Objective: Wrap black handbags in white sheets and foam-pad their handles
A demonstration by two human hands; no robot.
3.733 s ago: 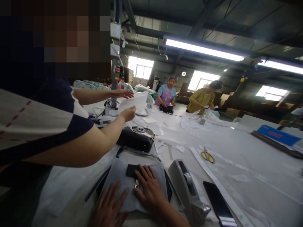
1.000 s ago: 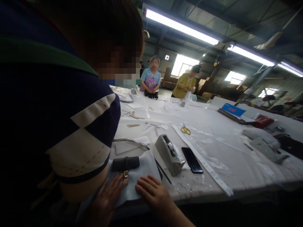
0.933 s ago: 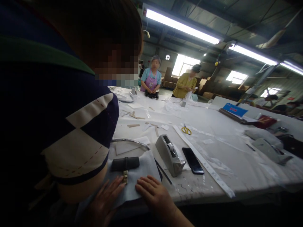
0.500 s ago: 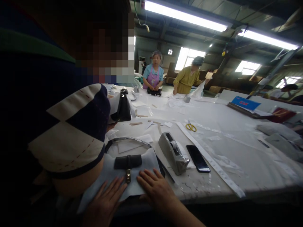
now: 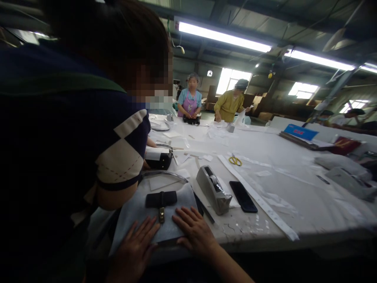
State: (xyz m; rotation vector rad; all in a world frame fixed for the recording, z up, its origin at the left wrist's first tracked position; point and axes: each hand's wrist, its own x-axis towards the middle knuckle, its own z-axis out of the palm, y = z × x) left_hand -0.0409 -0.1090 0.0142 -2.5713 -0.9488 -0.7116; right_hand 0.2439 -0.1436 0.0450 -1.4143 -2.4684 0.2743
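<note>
In front of me a handbag lies on the table's near edge, its body covered by a pale wrapping sheet (image 5: 132, 210). A black strap tab (image 5: 161, 199) with a gold clasp (image 5: 161, 215) shows on top of the sheet. My left hand (image 5: 137, 241) rests on the sheet left of the clasp, fingers stretched out. To the clasp's right, my right hand (image 5: 193, 228) lies flat on it, fingers spread. The bag's handle (image 5: 165, 173) curves away behind, partly under clear film.
A grey tape dispenser (image 5: 213, 189) and a black phone (image 5: 243, 196) lie to the right, near a long white strip (image 5: 259, 198). Yellow-handled scissors (image 5: 235, 160) are farther back. A co-worker's sleeve (image 5: 123, 157) is close on my left, beside a black bag (image 5: 160, 160). Two people stand across the table.
The co-worker on my left has shifted, and the black bag there has gone from raised to lower, near the table. My hands stay flat on the wrapped handbag. The view has moved slightly.
</note>
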